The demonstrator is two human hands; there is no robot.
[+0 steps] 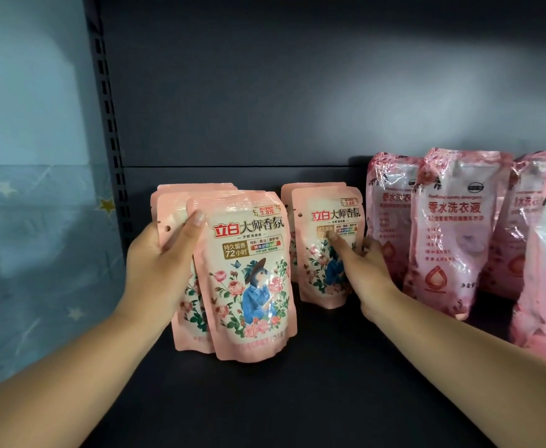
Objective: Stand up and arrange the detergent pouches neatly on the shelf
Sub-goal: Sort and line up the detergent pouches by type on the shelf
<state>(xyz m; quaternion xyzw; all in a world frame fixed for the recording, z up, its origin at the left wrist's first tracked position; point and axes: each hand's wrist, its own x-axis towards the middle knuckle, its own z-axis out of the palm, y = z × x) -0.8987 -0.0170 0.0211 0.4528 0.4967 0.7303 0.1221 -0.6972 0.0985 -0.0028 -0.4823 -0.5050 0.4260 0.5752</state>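
Both hands (165,253) (367,273) forward, fingers curled

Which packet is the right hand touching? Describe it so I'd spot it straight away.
On the dark shelf, find the tall, crinkly pink bags on the right. Just left of them stands a shorter floral pouch, fronting a small stack. The right hand rests its thumb on its face; the similar pouch further left is gripped by the left hand.
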